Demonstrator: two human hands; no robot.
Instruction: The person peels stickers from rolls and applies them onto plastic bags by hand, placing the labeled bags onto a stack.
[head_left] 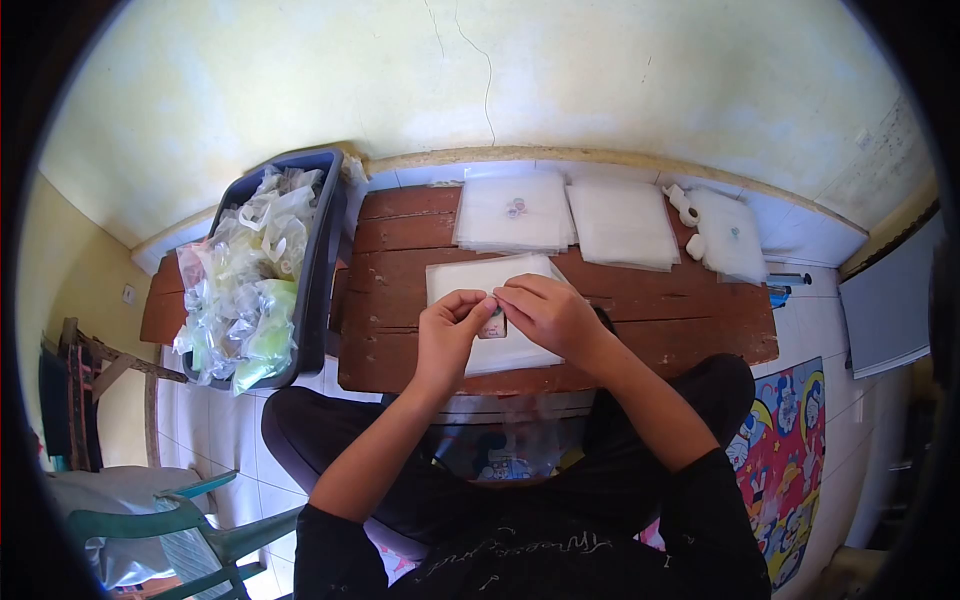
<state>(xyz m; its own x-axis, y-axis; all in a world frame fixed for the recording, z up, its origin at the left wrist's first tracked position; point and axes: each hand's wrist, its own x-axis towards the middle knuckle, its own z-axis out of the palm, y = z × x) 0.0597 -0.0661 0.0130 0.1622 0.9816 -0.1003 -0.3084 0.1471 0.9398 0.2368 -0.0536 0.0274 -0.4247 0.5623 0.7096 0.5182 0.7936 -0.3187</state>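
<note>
Both hands meet over a stack of clear plastic sheets or bags [450, 282] at the near middle of the brown wooden table. My left hand [455, 325] pinches a small card-like piece [493, 327] with pinkish print, thumb against the fingers. From the right, my right hand [550, 312] closes thumb and fingertips at the top edge of the same piece; what lies between its fingertips is too small to make out. The piece hangs just above the stack.
Along the table's [400, 237] back lie a plastic stack with small round items [515, 208], another stack [625, 222], white rolls [684, 206] and a right-hand stack [730, 235]. A dark bin [318, 270] of crumpled plastic bags [255, 270] stands left. A green chair [235, 540] is lower left.
</note>
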